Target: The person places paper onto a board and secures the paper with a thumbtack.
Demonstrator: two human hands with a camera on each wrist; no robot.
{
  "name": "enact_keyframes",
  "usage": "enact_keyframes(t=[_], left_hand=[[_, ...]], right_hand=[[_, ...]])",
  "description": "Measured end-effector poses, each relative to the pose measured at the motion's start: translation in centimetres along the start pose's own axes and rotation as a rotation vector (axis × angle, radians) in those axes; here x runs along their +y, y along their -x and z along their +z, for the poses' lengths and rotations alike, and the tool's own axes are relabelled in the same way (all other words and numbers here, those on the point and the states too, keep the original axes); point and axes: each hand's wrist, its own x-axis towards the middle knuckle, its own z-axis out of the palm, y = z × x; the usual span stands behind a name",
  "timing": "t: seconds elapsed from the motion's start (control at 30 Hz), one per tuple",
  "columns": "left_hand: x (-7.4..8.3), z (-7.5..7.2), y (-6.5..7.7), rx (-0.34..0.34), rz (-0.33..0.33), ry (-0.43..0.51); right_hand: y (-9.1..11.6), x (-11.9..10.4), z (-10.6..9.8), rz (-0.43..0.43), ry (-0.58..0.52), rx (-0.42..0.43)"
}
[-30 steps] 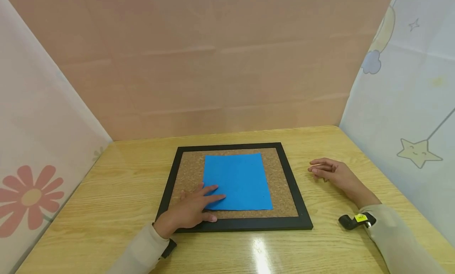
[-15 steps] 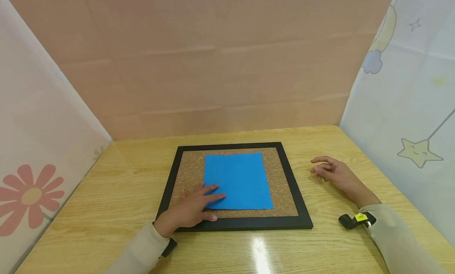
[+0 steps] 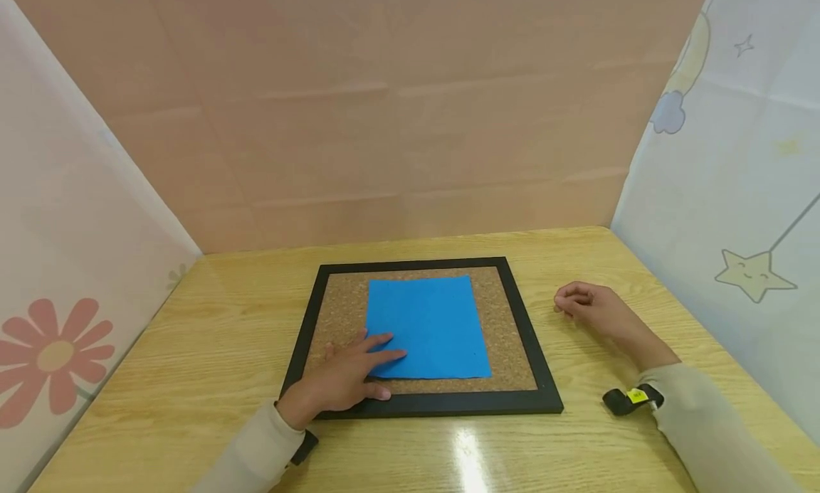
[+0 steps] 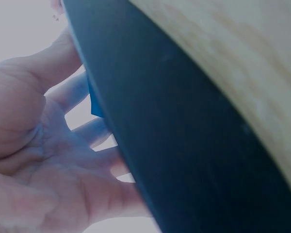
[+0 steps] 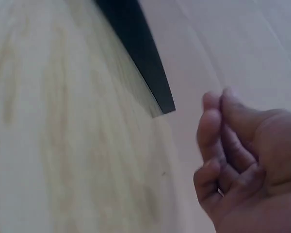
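A square sheet of blue paper (image 3: 428,322) lies flat on a cork board (image 3: 512,336) with a black frame (image 3: 448,403). My left hand (image 3: 342,375) rests spread over the board's near left corner. Its fingertips lie on the paper's lower left part, and the thumb is on the near frame bar. From below, the left wrist view shows the palm beside the black frame and a corner of blue paper. My right hand (image 3: 596,308) is raised right of the board, fingers curled and thumb tip against the index finger (image 5: 211,121). Nothing shows between them.
The board stands on a light wooden table (image 3: 211,336). Behind the table hangs a plain peach-coloured backdrop (image 3: 397,158). Patterned white sheets flank it, one with a red flower (image 3: 56,356) and one with a star (image 3: 756,274).
My right hand has turned slightly and drawn its index finger in, so that thumb and fingertips now meet. The left hand, paper and board have not moved.
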Motion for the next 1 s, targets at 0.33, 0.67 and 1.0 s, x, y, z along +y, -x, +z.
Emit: enact_keyframes(t=[0.33,0.67,1.0], left_hand=[[-0.2,0.2,0.0,0.01,-0.003,0.003],[-0.2,0.0,-0.2,-0.005,-0.003,-0.018],[0.0,0.0,-0.5,-0.019,-0.019,-0.032]], right_hand=[[-4.0,-8.9,4.3,-0.077,-0.015,-0.301],[-10.6,-10.9,10.2,0.099,0.124,-0.277],[-13.5,-11.7,12.7,0.244,0.192,-0.179]])
